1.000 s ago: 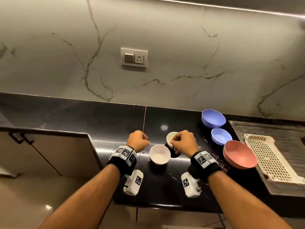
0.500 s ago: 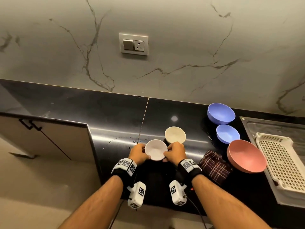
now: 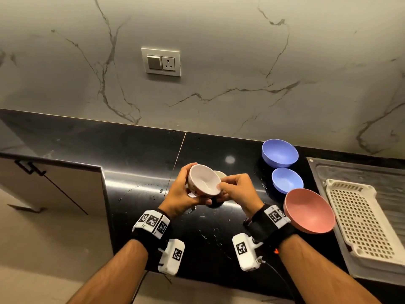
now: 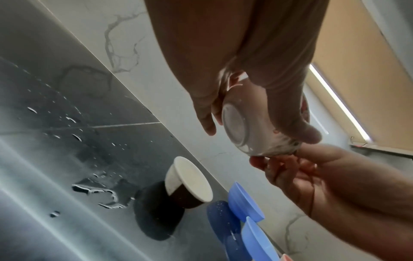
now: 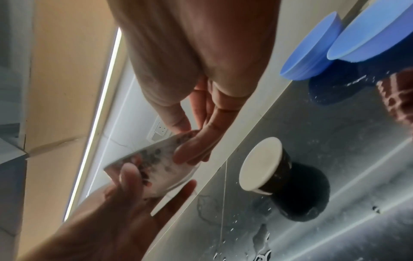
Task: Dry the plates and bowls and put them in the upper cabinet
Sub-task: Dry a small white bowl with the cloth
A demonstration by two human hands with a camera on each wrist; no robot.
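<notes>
Both hands hold a small white bowl (image 3: 203, 183) tilted in the air above the black counter (image 3: 131, 154). My left hand (image 3: 185, 189) cups its base and side, thumb on the far rim. With thumb and fingers, my right hand (image 3: 228, 189) pinches the near right rim. The left wrist view shows the bowl's foot (image 4: 236, 127) between the left fingers. In the right wrist view the speckled outside of the bowl (image 5: 156, 167) is visible. A cream bowl with a dark outside (image 3: 220, 174) stands on the counter just behind.
Two blue bowls (image 3: 279, 152) (image 3: 287, 179) and a pink bowl (image 3: 309, 210) stand to the right. Beyond them a white slotted rack (image 3: 359, 220) lies on the steel drainboard (image 3: 350, 170). Water drops (image 4: 93, 190) wet the counter. A checked cloth (image 5: 400, 98) lies near the blue bowls.
The right hand left the cream bowl. Both hands took the white bowl off the counter and lifted it, tilting it. The camera has tipped up slightly.
</notes>
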